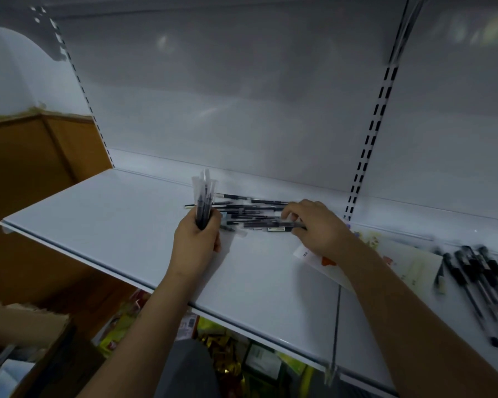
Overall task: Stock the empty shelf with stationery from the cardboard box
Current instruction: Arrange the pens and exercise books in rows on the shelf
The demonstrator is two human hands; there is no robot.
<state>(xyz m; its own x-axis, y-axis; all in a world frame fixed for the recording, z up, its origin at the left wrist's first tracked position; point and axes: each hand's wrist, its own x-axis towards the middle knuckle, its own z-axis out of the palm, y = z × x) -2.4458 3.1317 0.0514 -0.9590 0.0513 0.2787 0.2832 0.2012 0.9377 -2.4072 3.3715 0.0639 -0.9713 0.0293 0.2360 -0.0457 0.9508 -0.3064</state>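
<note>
Head view. White metal shelf, centre frame: loose pile of black pens laid down. Left hand grips an upright bundle of sleeved black pens; right hand pinches one pen in the pile. Brown cardboard box, lower left, seemingly holds more stock. Judged partway stocked.

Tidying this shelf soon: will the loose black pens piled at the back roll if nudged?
Probably. The loose black pens look slim and round on a smooth white shelf. They lie criss-crossed, so neighbours may stop them. They are likely light and stiff.
</note>
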